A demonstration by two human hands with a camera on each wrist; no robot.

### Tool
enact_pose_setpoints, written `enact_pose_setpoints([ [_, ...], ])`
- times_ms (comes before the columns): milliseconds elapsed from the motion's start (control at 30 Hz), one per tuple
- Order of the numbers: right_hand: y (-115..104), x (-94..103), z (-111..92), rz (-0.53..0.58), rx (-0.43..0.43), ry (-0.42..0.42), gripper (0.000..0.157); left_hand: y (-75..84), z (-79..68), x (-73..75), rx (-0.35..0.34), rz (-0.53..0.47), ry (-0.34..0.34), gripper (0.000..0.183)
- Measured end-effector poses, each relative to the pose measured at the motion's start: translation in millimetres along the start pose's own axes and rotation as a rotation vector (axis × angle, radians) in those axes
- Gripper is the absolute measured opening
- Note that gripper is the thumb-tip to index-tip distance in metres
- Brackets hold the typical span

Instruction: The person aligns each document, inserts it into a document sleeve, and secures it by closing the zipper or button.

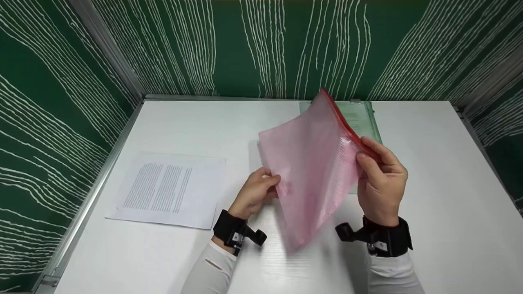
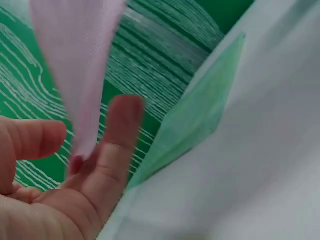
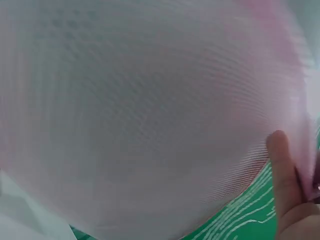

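Note:
A translucent pink zip pouch (image 1: 304,163) with a red zipper edge (image 1: 341,116) is held up over the table, its lower corner hanging down. My right hand (image 1: 384,179) pinches it near the zipper end, thumb in front. My left hand (image 1: 257,190) is at the pouch's left edge, with some fingertips showing faintly through the plastic. In the left wrist view the left thumb (image 2: 40,137) and forefinger (image 2: 122,130) stand apart, with a narrow part of the pouch (image 2: 85,75) between them. The pouch (image 3: 140,120) fills most of the right wrist view.
Printed paper (image 1: 163,190) lies on the left of the white table (image 1: 441,171). Behind the pouch, a green translucent folder (image 1: 361,114) lies near the back edge, partly hidden. Green walls (image 1: 229,49) with white wavy lines stand at the back and sides.

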State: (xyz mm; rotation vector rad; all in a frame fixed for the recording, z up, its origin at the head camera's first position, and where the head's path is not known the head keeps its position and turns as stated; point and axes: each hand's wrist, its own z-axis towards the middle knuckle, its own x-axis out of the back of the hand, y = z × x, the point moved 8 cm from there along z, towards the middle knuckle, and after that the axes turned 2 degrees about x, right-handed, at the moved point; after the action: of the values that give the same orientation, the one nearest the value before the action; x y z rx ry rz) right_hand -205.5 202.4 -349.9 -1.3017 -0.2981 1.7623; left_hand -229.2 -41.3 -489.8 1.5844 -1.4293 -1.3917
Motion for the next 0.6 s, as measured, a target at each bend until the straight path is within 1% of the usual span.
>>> enact_pose_setpoints([
  [33,-0.5,1.1,1.3,-0.023,-0.015,-0.017,0.028,6.5,-0.4,3.2,-0.057,0.010,0.039,0.007],
  [67,-0.8,2.7,2.8,-0.058,-0.033,-0.032,0.028,13.6,-1.5,6.8,-0.113,0.043,0.077,0.010],
  [133,-0.6,7.3,6.0,-0.163,-0.082,-0.065,0.026,27.0,-4.6,14.9,-0.223,0.141,0.157,0.013],
  [200,1.7,13.5,9.1,-0.320,-0.158,-0.109,0.029,40.0,-8.7,23.6,-0.321,0.247,0.238,0.015],
  [233,3.8,16.8,10.5,-0.418,-0.201,-0.140,0.030,46.0,-11.0,28.3,-0.361,0.290,0.279,0.017],
  [300,9.5,22.4,11.8,-0.611,-0.290,-0.236,0.033,56.3,-15.6,36.5,-0.429,0.321,0.337,0.022],
  [367,16.8,27.2,11.5,-0.773,-0.366,-0.350,0.035,64.9,-20.2,43.6,-0.473,0.320,0.377,0.027],
  [400,20.3,29.2,11.4,-0.822,-0.397,-0.394,0.034,68.4,-22.3,46.6,-0.493,0.310,0.384,0.028],
  [467,26.4,33.0,11.1,-0.871,-0.441,-0.443,0.032,75.9,-27.1,50.0,-0.527,0.292,0.378,0.028],
  [533,30.2,35.6,11.6,-0.881,-0.457,-0.447,0.029,82.6,-31.3,52.0,-0.559,0.276,0.353,0.027],
  [600,32.3,37.0,12.4,-0.873,-0.460,-0.422,0.029,89.2,-35.9,52.1,-0.596,0.274,0.312,0.026],
])
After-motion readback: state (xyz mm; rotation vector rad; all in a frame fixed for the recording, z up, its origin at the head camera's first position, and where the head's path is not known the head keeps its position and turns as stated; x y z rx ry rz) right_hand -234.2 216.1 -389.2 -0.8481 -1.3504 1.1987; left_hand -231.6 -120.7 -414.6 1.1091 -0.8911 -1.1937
